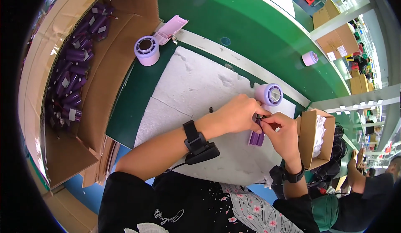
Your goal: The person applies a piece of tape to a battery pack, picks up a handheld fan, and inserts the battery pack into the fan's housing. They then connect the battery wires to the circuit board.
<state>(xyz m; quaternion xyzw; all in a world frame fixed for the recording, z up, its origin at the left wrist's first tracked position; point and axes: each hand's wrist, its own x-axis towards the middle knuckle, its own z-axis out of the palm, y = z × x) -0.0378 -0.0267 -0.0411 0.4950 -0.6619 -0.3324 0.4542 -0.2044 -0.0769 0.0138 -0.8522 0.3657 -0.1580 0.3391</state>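
A lilac device with a round, vented head [267, 94] lies at the right of the white foam sheet [188, 82]. Below its head shows a purple battery pack [256, 138]. My left hand [241, 112] is closed around the part just under the head, its fingertips partly hidden. From the right, my right hand [284, 133] pinches at the same spot, thumb and index finger together. Whatever small thing sits between those fingertips is too covered to name. The two hands almost touch.
On the left stands a large cardboard box [112, 53] with many purple battery packs [77, 55]. Another lilac round-headed device [147, 51] with a pink cover [171, 27] is at the back left. Right of my hands is a small carton [308, 139]. A pink-lilac piece [310, 58] rests on the green belt [250, 36].
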